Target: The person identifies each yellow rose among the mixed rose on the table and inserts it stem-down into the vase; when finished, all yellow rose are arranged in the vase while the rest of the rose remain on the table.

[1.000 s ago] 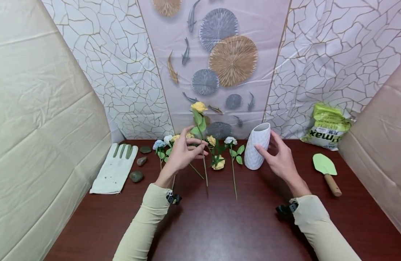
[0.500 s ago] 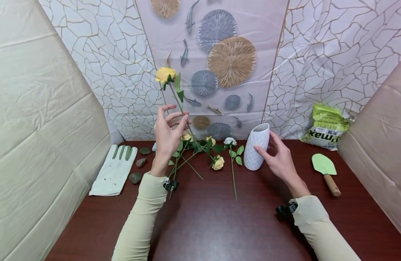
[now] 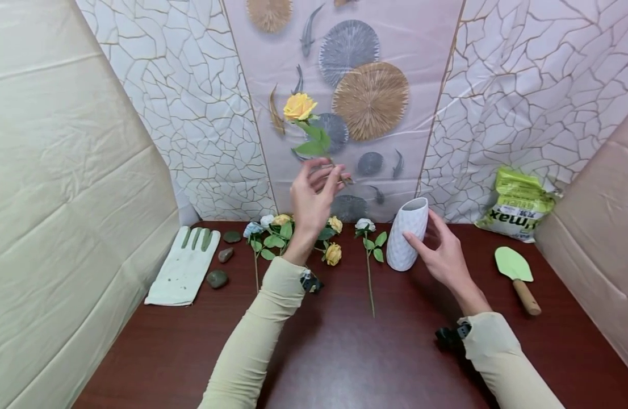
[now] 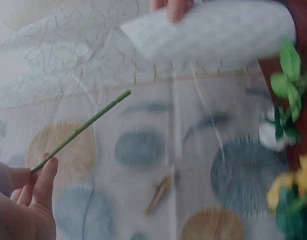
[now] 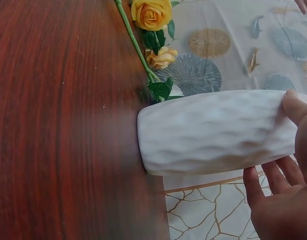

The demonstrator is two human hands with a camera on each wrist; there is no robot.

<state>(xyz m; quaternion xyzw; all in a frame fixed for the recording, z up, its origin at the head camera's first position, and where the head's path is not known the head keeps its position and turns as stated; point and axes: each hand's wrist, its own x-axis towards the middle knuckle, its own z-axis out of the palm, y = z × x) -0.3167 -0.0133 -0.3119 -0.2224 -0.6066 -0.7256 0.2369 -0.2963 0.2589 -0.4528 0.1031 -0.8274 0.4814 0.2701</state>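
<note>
Raised above the back of the table, my left hand (image 3: pixel 314 196) pinches the stem of a yellow rose (image 3: pixel 300 107), its bloom tilted up and to the left. The bare stem end (image 4: pixel 106 110) sticks out past the fingers in the left wrist view. My right hand (image 3: pixel 443 253) grips a white textured vase (image 3: pixel 407 236) between thumb and fingers. That vase stands upright on the table, its slanted mouth facing up. Left of it lies a white rose (image 3: pixel 365 225) with a green stem. More yellow roses (image 3: pixel 333 254) and a blue rose (image 3: pixel 252 229) lie behind my left forearm, partly hidden.
At the left lie a white glove (image 3: pixel 178 272) and several stones (image 3: pixel 217 278). On the right side are a green trowel (image 3: pixel 514 264) with a wooden handle and a green and white bag (image 3: pixel 518 204) against the backdrop. A patterned cloth (image 3: pixel 370 96) hangs behind the table.
My left hand has lifted the yellow rose from low over the other flowers, first up and left, then back to the right. The right hand stays on the vase.
</note>
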